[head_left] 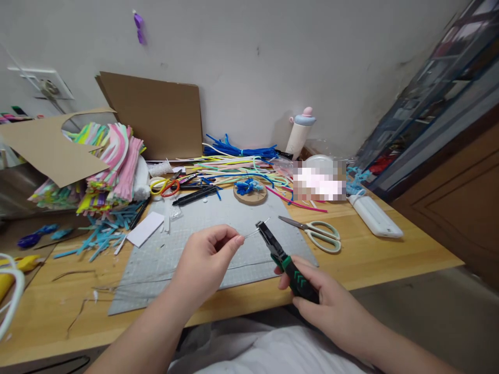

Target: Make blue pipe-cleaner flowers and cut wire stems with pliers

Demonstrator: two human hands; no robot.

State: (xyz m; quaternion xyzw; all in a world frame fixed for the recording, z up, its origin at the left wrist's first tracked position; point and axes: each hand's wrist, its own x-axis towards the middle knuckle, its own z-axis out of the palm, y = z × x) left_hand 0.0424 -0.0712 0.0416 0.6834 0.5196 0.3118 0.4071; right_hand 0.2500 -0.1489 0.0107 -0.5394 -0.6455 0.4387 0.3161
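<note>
Near the mat's front edge, my left hand (210, 257) pinches a thin wire (251, 234) between thumb and fingertips. The wire runs right and passes at the jaws of black pliers with green-and-black handles (298, 280). Those handles are wrapped by my right hand (322, 296), and the tool points up and left. Whether the jaws are closed on the wire cannot be made out. Beneath lies a grey cutting mat (152, 265). Beyond the jaws, blue fuzzy pieces (247, 186) rest on a round brown disc (250, 197).
Scissors (327, 236) lie right of the pliers, with a white device (376, 215) farther right. Colourful pipe cleaners (234, 166) line the back beside a bottle (300, 135). Bundled pipe cleaners (117, 166), a white card (146, 229) and red-yellow-handled scissors (166, 187) are left.
</note>
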